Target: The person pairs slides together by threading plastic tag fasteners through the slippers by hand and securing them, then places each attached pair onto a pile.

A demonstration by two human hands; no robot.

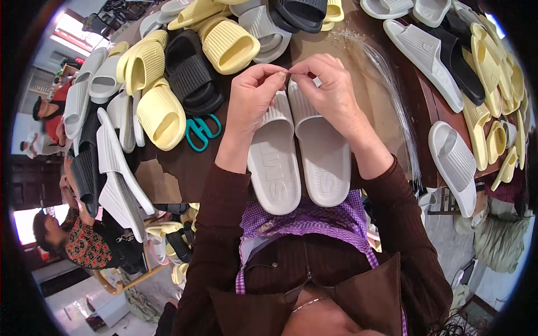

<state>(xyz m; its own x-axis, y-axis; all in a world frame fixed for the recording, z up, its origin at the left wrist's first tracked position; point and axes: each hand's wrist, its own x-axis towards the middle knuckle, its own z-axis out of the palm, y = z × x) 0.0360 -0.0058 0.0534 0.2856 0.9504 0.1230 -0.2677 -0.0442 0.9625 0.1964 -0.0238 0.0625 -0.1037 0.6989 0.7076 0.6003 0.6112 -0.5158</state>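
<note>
A pair of light grey slide sandals lies side by side in front of me, toes away: the left slide [274,168] and the right slide [323,162] rest at the table's near edge. Over their ribbed straps my left hand [253,95] and my right hand [330,89] meet, thumbs and forefingers pinched tip to tip. Whatever is between the fingertips is too small to make out. Teal-handled scissors [203,132] lie left of my left wrist, their blades hidden. To the right of my right hand stretches a bundle of thin clear strands [395,92].
Yellow slides [161,115], black slides [193,75] and grey slides are heaped along the left and far side. More fill the right, including a grey slide [454,162] at the table edge. Several people, one in a patterned shirt [89,246], are at the left.
</note>
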